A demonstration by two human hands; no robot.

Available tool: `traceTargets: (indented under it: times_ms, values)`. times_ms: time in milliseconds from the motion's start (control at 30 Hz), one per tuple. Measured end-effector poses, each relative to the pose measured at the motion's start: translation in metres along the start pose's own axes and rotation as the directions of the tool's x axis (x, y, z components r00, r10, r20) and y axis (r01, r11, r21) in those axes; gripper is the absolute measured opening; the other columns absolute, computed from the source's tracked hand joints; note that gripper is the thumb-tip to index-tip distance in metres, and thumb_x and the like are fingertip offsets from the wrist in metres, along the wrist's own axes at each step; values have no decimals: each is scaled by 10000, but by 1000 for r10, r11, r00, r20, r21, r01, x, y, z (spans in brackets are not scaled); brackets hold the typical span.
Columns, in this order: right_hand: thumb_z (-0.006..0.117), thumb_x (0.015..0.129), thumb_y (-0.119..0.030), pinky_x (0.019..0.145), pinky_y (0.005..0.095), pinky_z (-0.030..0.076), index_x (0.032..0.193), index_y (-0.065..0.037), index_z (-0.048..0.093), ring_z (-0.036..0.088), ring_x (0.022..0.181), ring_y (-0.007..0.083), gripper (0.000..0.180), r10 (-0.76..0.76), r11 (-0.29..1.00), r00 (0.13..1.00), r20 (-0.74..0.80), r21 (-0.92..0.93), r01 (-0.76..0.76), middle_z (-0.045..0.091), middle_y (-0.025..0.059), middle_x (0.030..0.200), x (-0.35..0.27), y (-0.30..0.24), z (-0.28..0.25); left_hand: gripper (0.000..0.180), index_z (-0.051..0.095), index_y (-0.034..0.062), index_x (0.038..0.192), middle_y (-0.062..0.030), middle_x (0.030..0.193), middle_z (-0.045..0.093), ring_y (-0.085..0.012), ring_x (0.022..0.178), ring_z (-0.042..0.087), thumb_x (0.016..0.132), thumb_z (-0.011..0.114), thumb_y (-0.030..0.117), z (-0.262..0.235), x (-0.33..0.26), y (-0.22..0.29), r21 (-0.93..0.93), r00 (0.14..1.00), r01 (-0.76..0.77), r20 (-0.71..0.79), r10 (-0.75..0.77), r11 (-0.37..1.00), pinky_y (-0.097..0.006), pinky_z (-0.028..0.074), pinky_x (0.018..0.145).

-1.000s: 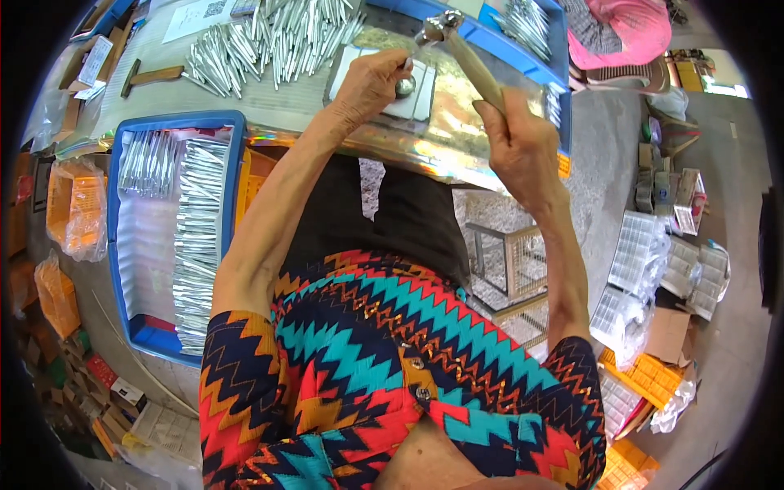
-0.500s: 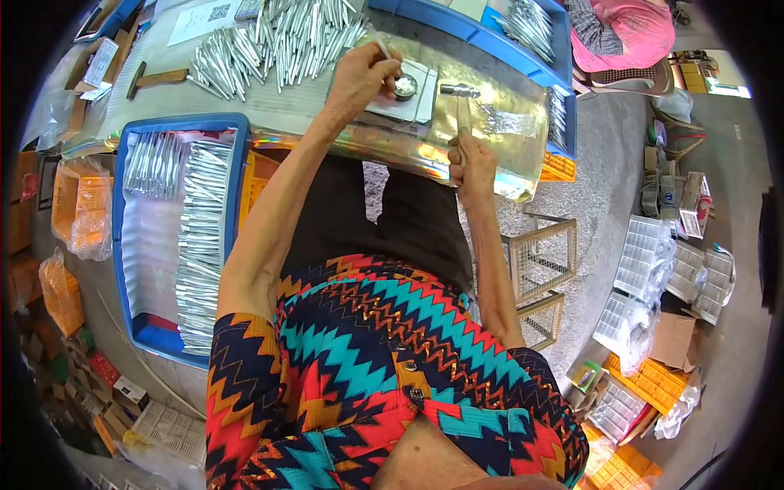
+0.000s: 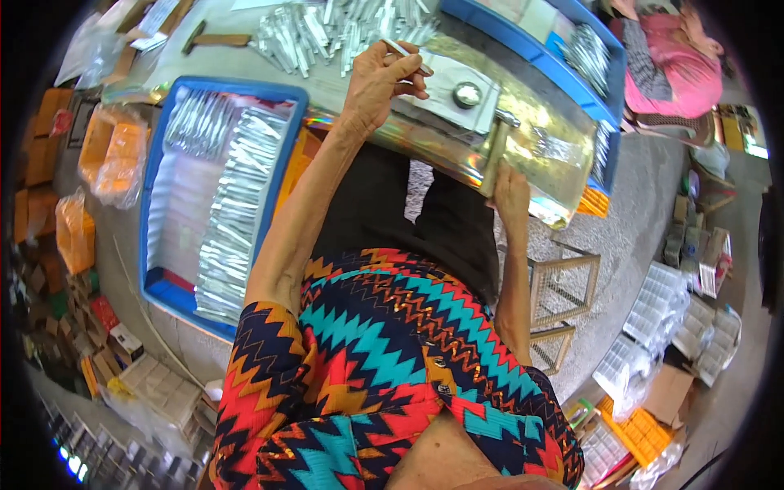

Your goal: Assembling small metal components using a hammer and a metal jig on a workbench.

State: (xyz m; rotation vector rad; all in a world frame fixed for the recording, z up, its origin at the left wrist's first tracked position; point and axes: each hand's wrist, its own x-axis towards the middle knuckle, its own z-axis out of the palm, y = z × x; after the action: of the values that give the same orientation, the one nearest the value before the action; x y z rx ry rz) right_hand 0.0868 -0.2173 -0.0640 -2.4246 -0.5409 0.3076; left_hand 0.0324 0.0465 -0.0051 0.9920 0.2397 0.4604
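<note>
Work looks partway along, with rods (image 3: pixel 237 208) lined up in the blue tray (image 3: pixel 175 188) and a loose heap (image 3: pixel 306 37) left on the surface (image 3: pixel 224 64), while the left hand (image 3: pixel 382 86) pinches one rod (image 3: pixel 396 47) left of the round metal block (image 3: pixel 467 95) and the right hand (image 3: pixel 512 192) grips a hammer (image 3: pixel 494 155).

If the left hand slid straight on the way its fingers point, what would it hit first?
Probably the round metal piece on the white-topped block, right of the left hand and the silver strip it holds. Depth is unclear: they might pass above it.
</note>
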Motion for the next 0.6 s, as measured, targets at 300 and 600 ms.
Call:
traceTargets:
  times_ms: [300, 600]
  values:
    - [379, 885, -281, 439, 350, 413, 853, 15, 571, 538, 416, 225, 355, 117, 988, 993, -26, 109, -114, 523, 149, 524, -12, 11, -3, 217, 470, -39, 886, -120, 652, 567, -153, 501, 554, 742, 606, 49, -75, -80, 67, 352, 892, -3, -423, 162, 936, -262, 490, 422]
    - [370, 911, -300, 389, 304, 394, 884, 5, 562, 513, 399, 169, 361, 132, 971, 991, -4, 204, -128, 498, 99, 503, -16, 8, 6, 146, 504, -15, 644, -116, 598, 574, -135, 453, 539, 734, 599, 49, -159, -96, 48, 274, 777, 390, -611, -154, 879, -226, 450, 398]
